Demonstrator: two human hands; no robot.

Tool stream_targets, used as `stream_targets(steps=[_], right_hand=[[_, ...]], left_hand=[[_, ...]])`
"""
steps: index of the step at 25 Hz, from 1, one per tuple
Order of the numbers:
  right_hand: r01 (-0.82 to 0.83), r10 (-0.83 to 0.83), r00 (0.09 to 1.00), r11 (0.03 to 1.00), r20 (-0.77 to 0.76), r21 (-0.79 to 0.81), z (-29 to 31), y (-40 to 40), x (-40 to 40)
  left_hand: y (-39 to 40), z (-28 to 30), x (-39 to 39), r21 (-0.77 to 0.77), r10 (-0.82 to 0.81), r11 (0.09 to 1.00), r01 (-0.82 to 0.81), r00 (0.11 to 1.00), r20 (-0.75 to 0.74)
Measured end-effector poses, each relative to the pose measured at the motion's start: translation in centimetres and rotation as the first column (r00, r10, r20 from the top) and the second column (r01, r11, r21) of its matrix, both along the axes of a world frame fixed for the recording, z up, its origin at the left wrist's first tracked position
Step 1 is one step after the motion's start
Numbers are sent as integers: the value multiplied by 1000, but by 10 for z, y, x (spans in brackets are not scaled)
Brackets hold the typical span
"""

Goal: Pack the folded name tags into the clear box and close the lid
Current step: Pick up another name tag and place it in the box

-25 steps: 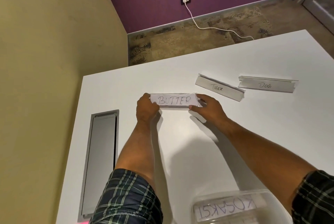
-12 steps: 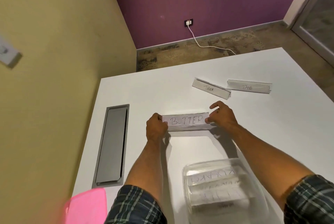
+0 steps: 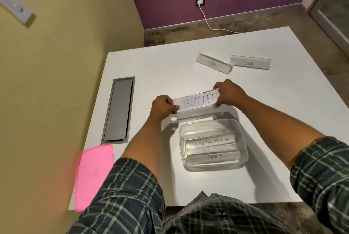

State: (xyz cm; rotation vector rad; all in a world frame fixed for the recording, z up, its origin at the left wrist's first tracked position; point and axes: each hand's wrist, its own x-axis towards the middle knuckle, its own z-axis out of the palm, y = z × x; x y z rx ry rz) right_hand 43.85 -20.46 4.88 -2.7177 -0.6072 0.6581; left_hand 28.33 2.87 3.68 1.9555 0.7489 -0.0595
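Observation:
A folded name tag marked BUTTER hangs above the white table, just beyond the clear box. My left hand pinches its left end and my right hand pinches its right end. The clear box stands open near me and holds several folded tags; SUPERMAN and PANDA are readable. Two more tags lie flat farther back: TIGER and DOG. The pink lid lies at the table's near left corner.
A grey cable hatch is set into the table on the left. A yellow wall runs close along the left side. Beyond the far edge there is floor, a purple wall and a white cord plugged into a socket.
Both hands have lifted the BUTTER tag off the table and brought it toward me, close to the box. My view tilted down, so the box and pink lid now show.

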Motion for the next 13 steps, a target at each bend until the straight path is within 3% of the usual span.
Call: stream_targets(steps=[6,9,13], right_hand=[[-256,281,938,956,203,-141,14,-39,-17],[-408,428,855,904,292,-130,17,-59,-23],[-576,578,735,808,354,-125,13,-82,-34]], left_hand=[[-17,10,-35,-200,-134,973,111,986,-103],[-18,19,-40,-191,-219,966,175,944,-245],[-22,27,-37,-137,-363,931,338,819,-444]])
